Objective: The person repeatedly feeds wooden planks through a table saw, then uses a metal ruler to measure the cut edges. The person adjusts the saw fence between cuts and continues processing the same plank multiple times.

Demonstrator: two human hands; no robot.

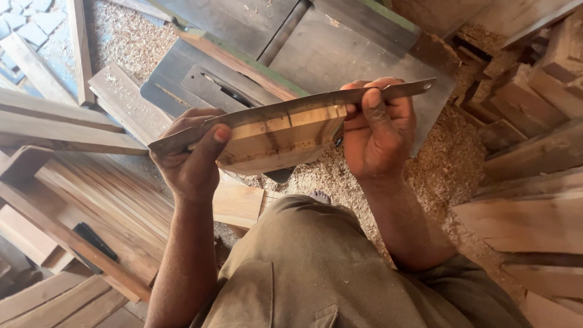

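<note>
Both hands grip: the left hand (191, 161) closes under the wood block (282, 140) as support, while the right hand (379, 130) pinches the metal ruler (291, 110) flat along its edge.

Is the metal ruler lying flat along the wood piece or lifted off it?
Lying along it. The metal ruler rests on the wood piece's top edge, pressed there by the left hand and right hand.
</note>
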